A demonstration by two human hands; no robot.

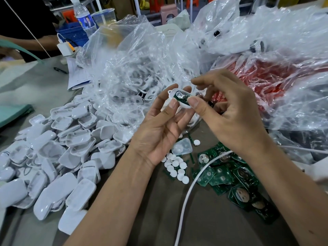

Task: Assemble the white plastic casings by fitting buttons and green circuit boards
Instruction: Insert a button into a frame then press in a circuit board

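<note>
In the head view, the white casing (179, 98) is held up in the air above the small scatter of white buttons (174, 166), and it serves as the landmark for the rest. The left hand (159, 128) cradles the casing from below, thumb and fingers curled around its edge, probably to keep the open side facing up. The right hand (229, 110) pinches the casing's near end, its thumb pressing on the rim beside a green circuit board (182, 95) that already sits inside, likely seating it. Below and to the right of the casing, loose circuit boards (230, 173) lie on the counter (142, 219), within easy reach. To the casing's lower left spreads a heap of casings (62, 151); behind it, clear plastic bags (134, 68) hold more parts. A white cable (191, 189) crosses the boards.
</note>
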